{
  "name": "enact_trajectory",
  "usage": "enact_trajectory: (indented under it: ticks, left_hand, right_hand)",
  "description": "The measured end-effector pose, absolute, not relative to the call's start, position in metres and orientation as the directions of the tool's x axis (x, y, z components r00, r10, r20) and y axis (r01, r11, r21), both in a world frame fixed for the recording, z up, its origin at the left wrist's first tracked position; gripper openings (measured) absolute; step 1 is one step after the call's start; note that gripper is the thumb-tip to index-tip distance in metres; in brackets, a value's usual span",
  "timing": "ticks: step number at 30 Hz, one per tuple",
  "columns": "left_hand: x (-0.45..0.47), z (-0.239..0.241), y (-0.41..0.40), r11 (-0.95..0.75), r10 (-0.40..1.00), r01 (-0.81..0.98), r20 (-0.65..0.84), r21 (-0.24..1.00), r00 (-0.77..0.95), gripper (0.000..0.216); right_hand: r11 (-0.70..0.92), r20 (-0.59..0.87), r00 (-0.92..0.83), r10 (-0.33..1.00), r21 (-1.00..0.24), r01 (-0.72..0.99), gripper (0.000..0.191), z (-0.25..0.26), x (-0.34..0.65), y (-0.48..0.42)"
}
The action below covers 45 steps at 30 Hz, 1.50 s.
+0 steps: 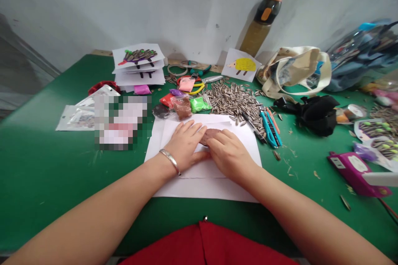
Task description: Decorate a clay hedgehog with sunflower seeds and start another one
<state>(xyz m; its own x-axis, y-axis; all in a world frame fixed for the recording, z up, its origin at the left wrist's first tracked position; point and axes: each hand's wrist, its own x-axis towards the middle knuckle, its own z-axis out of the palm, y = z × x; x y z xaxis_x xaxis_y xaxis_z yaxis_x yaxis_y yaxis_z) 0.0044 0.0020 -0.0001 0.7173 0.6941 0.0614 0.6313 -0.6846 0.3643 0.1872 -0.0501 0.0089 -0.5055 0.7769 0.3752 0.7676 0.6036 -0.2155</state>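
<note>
A flattened piece of brown modelling clay lies on white paper in front of me. My left hand rests on the sheet with its fingers stretched out, its fingertips at the clay's left edge. With fingers curled, my right hand grips the clay's right side and covers part of it. Just beyond the hands are a bag of brown clay, a bag of green clay and a red one.
Sunflower seeds are heaped behind the paper, beside a black pen and a turquoise cutter. Scissors lie farther back. Seed-decorated cards stand at left, a bottle against the wall. A purple device sits at right.
</note>
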Motion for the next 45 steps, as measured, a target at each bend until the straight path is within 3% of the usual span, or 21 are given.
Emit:
enact_trajectory:
  ticks: [15, 20, 29, 45]
  left_hand:
    - [0.002, 0.011, 0.006, -0.654, 0.680, 0.633, -0.044, 0.416, 0.732, 0.068]
    - [0.001, 0.014, 0.008, -0.644, 0.672, 0.624, -0.062, 0.443, 0.738, 0.064]
    - [0.000, 0.015, 0.009, -0.659, 0.672, 0.609, -0.019, 0.441, 0.741, 0.062]
    - [-0.001, 0.010, 0.009, -0.661, 0.682, 0.643, -0.047, 0.385, 0.730, 0.067]
  right_hand:
    - [0.616, 0.341, -0.523, 0.781, -0.282, 0.736, 0.024, 0.011, 0.186, -0.046]
    - [0.571, 0.323, -0.478, 0.817, -0.332, 0.751, 0.027, 0.019, 0.188, -0.042]
    - [0.431, 0.328, -0.333, 0.884, -0.295, 0.853, 0.025, 0.015, 0.209, -0.017]
    - [0.516, 0.287, -0.441, 0.851, -0.293, 0.805, 0.025, 0.002, 0.208, 0.013]
